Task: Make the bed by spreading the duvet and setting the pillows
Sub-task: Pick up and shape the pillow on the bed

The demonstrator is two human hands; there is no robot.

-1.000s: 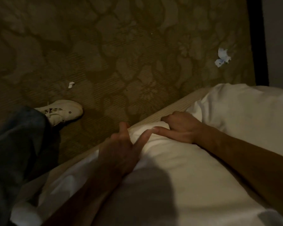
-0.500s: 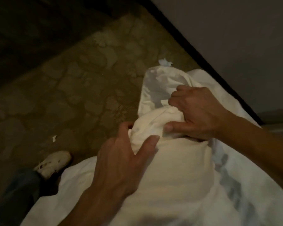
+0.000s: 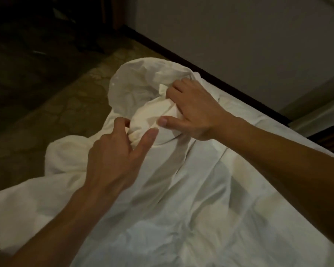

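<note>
Gripping nothing readable: no labels or writing visible. Dim patterned brown carpet (image 3: 52, 105) lies open left of the bed edge. Left hand (image 3: 112, 157), fingers curled, pinches the cream inner duvet corner (image 3: 152, 116). White crumpled duvet cover (image 3: 181, 209) mouth gapes at the bed's far corner. Right hand (image 3: 195, 110) presses the corner, fingers curled into cloth; grey wall (image 3: 239, 35) just beside.

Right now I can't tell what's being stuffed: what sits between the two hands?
In the head view, a bunched cream duvet corner sits between the left hand and right hand, poking into the open white cover. Both hands touch it.
</note>
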